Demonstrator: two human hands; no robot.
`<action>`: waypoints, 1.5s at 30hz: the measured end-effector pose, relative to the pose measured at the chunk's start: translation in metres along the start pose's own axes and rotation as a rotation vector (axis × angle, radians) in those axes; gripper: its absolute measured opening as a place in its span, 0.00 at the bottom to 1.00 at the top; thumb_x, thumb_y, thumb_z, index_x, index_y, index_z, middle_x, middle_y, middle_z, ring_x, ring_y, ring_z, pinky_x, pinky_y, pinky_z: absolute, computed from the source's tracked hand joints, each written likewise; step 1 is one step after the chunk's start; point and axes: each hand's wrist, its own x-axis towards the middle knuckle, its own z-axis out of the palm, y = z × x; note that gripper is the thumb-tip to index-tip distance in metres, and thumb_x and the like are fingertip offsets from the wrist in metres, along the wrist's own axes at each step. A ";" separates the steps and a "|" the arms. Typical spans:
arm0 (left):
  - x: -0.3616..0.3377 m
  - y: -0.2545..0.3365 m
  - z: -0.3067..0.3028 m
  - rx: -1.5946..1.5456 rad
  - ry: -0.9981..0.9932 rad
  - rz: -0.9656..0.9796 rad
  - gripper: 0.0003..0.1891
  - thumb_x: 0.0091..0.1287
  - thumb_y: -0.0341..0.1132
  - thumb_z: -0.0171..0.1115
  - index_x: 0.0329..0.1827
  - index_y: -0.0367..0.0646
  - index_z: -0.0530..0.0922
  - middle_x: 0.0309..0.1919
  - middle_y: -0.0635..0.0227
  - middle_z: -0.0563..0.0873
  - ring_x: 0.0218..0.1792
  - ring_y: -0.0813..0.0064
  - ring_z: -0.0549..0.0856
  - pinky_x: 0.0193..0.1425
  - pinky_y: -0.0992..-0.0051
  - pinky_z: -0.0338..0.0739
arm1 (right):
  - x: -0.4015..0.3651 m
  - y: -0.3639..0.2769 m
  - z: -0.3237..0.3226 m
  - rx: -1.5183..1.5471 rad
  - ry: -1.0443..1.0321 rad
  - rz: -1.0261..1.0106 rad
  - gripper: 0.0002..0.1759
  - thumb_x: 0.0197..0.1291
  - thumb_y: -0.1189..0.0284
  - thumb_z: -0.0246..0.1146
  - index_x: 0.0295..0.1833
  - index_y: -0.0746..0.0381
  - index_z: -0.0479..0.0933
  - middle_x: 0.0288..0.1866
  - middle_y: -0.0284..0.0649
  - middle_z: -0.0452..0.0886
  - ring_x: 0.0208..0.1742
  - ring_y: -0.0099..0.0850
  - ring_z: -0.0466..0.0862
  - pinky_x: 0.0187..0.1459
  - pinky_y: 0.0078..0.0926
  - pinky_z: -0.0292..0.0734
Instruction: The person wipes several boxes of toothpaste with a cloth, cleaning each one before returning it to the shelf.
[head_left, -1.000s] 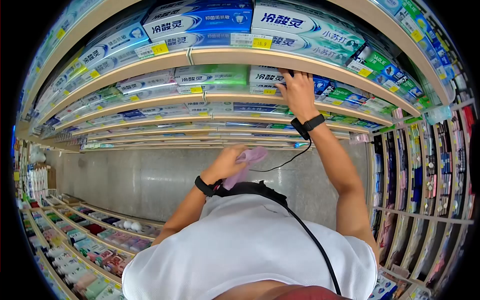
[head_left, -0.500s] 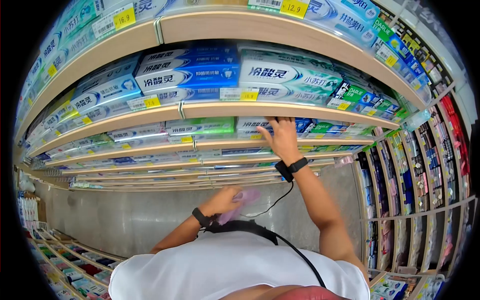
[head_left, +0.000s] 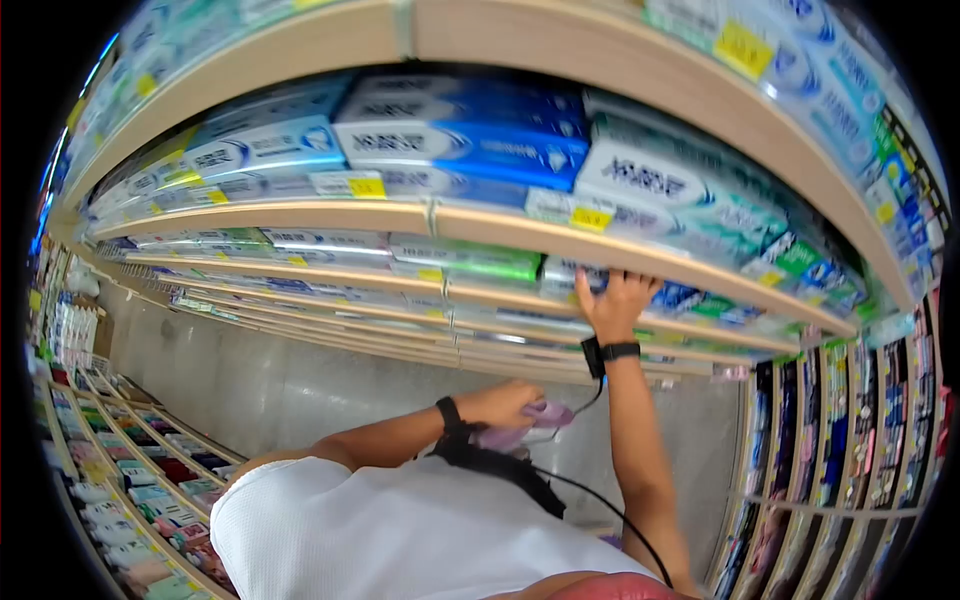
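Observation:
My right hand (head_left: 616,305) reaches to the second visible shelf, with its thumb and fingers spread apart. Its fingertips lie at a white-and-blue toothpaste box (head_left: 562,275), under the overhang of the shelf above; the tips are partly hidden. Closed around a thin, light purple cloth-like piece (head_left: 548,413) is my left hand (head_left: 503,404), held low in front of my body above the floor. Both wrists wear black bands, and a black cable runs from the right one.
Larger blue toothpaste boxes (head_left: 460,135) and white-green boxes (head_left: 655,180) fill the shelf above. A wooden shelf edge (head_left: 600,243) with yellow price tags juts out over my right hand. More stocked racks (head_left: 830,430) stand at the right, others (head_left: 130,480) at the lower left.
My view has turned and come nearer the shelves, blurring the print. My right hand stays at the same boxes, its fingers a little more spread. The left still holds the purple piece.

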 end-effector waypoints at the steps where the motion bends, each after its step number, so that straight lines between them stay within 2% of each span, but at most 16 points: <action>1: 0.006 0.010 -0.007 0.011 -0.051 -0.027 0.16 0.54 0.35 0.67 0.39 0.31 0.77 0.35 0.41 0.83 0.42 0.39 0.82 0.47 0.52 0.76 | 0.000 0.001 0.001 -0.008 -0.005 0.004 0.31 0.52 0.48 0.70 0.52 0.62 0.84 0.60 0.53 0.78 0.65 0.57 0.71 0.68 0.63 0.56; 3: 0.015 0.003 0.002 0.020 -0.042 0.001 0.21 0.53 0.36 0.67 0.46 0.30 0.79 0.39 0.40 0.84 0.43 0.38 0.83 0.48 0.53 0.79 | 0.001 0.004 0.004 -0.018 0.031 -0.019 0.29 0.51 0.46 0.70 0.47 0.61 0.84 0.56 0.52 0.79 0.62 0.56 0.72 0.67 0.63 0.58; 6: 0.034 0.007 0.006 0.041 -0.083 0.061 0.19 0.51 0.34 0.67 0.44 0.31 0.80 0.41 0.43 0.85 0.46 0.40 0.83 0.50 0.54 0.78 | 0.005 0.003 0.003 -0.037 0.088 -0.043 0.27 0.49 0.47 0.71 0.44 0.58 0.84 0.50 0.49 0.80 0.58 0.52 0.74 0.61 0.57 0.62; 9: 0.047 0.012 0.021 -0.001 -0.062 0.027 0.17 0.50 0.31 0.65 0.43 0.31 0.81 0.43 0.47 0.85 0.47 0.43 0.83 0.53 0.56 0.78 | 0.005 0.005 0.009 -0.015 0.122 -0.045 0.25 0.48 0.47 0.71 0.43 0.55 0.84 0.48 0.46 0.80 0.56 0.49 0.74 0.58 0.53 0.62; 11: 0.058 0.011 0.031 -0.027 -0.059 0.044 0.17 0.50 0.30 0.65 0.43 0.31 0.81 0.44 0.48 0.85 0.48 0.44 0.83 0.54 0.56 0.78 | 0.007 0.006 0.010 -0.031 0.161 -0.065 0.26 0.48 0.45 0.70 0.45 0.53 0.85 0.50 0.44 0.81 0.57 0.48 0.74 0.60 0.52 0.62; 13: 0.062 0.017 0.041 -0.050 -0.056 0.060 0.17 0.50 0.30 0.65 0.43 0.31 0.81 0.44 0.48 0.85 0.48 0.45 0.83 0.55 0.56 0.77 | 0.002 0.007 0.011 -0.026 0.107 -0.061 0.33 0.54 0.42 0.67 0.57 0.56 0.83 0.58 0.47 0.79 0.63 0.51 0.71 0.64 0.52 0.58; 20: 0.062 0.031 0.047 -0.025 -0.006 0.078 0.19 0.51 0.30 0.67 0.46 0.33 0.82 0.48 0.51 0.86 0.51 0.47 0.83 0.58 0.58 0.78 | -0.003 0.010 0.017 -0.022 0.116 -0.060 0.32 0.54 0.41 0.66 0.55 0.54 0.84 0.57 0.48 0.78 0.63 0.51 0.71 0.64 0.53 0.57; 22: 0.063 0.028 0.046 -0.027 -0.086 0.063 0.21 0.51 0.31 0.68 0.50 0.35 0.82 0.51 0.50 0.85 0.53 0.48 0.83 0.60 0.58 0.78 | -0.003 0.011 0.018 -0.039 0.134 -0.073 0.32 0.54 0.40 0.66 0.54 0.53 0.85 0.57 0.47 0.79 0.62 0.50 0.72 0.64 0.52 0.57; 27: 0.060 0.027 0.043 -0.030 -0.059 0.014 0.22 0.49 0.31 0.67 0.50 0.35 0.83 0.50 0.51 0.86 0.53 0.49 0.84 0.59 0.58 0.78 | -0.001 0.012 0.020 -0.064 0.157 -0.064 0.32 0.52 0.40 0.67 0.53 0.52 0.86 0.56 0.46 0.79 0.60 0.50 0.73 0.63 0.50 0.58; 29: 0.063 0.024 0.043 -0.032 -0.044 0.064 0.21 0.49 0.30 0.67 0.49 0.35 0.83 0.50 0.52 0.86 0.53 0.49 0.84 0.59 0.58 0.78 | 0.004 0.009 0.017 -0.083 0.173 -0.084 0.31 0.51 0.41 0.68 0.53 0.52 0.86 0.55 0.45 0.79 0.59 0.50 0.73 0.62 0.51 0.59; 30: 0.064 0.023 0.042 -0.028 -0.030 0.086 0.21 0.49 0.30 0.67 0.49 0.35 0.83 0.49 0.53 0.86 0.52 0.49 0.84 0.59 0.58 0.78 | -0.003 0.005 0.002 -0.047 0.008 -0.023 0.37 0.53 0.47 0.67 0.61 0.62 0.80 0.67 0.53 0.76 0.71 0.57 0.68 0.73 0.62 0.54; 33: 0.067 0.023 0.041 -0.008 -0.043 0.070 0.21 0.49 0.30 0.66 0.49 0.35 0.83 0.49 0.53 0.86 0.51 0.49 0.84 0.58 0.59 0.79 | -0.004 0.006 0.004 -0.044 0.033 -0.030 0.37 0.52 0.48 0.67 0.62 0.64 0.80 0.66 0.53 0.77 0.70 0.57 0.69 0.73 0.62 0.53; 38: 0.066 0.019 0.047 0.008 -0.013 0.061 0.21 0.48 0.30 0.65 0.48 0.35 0.83 0.48 0.53 0.86 0.51 0.49 0.84 0.57 0.59 0.79 | -0.003 0.006 0.003 -0.015 0.048 -0.035 0.31 0.49 0.51 0.70 0.52 0.63 0.83 0.60 0.54 0.79 0.65 0.57 0.72 0.68 0.60 0.57; 41: 0.059 0.018 0.046 -0.002 0.086 0.117 0.16 0.50 0.31 0.69 0.43 0.36 0.83 0.43 0.56 0.85 0.48 0.51 0.84 0.52 0.56 0.79 | -0.003 0.005 0.003 -0.017 0.057 -0.041 0.31 0.49 0.52 0.70 0.53 0.63 0.83 0.60 0.54 0.79 0.65 0.57 0.72 0.68 0.61 0.57; 44: 0.050 -0.004 0.046 0.029 0.090 0.083 0.17 0.51 0.32 0.70 0.44 0.38 0.84 0.43 0.56 0.85 0.49 0.51 0.84 0.53 0.57 0.79 | -0.003 0.005 0.003 -0.011 0.057 -0.052 0.31 0.49 0.53 0.70 0.55 0.63 0.83 0.60 0.54 0.78 0.65 0.57 0.72 0.68 0.61 0.58; 45: 0.046 -0.018 0.046 0.065 0.077 -0.001 0.17 0.50 0.31 0.68 0.45 0.37 0.83 0.45 0.54 0.86 0.49 0.49 0.84 0.53 0.57 0.79 | -0.003 0.005 0.003 -0.008 0.058 -0.057 0.31 0.49 0.53 0.70 0.55 0.63 0.83 0.60 0.54 0.78 0.65 0.57 0.72 0.68 0.61 0.58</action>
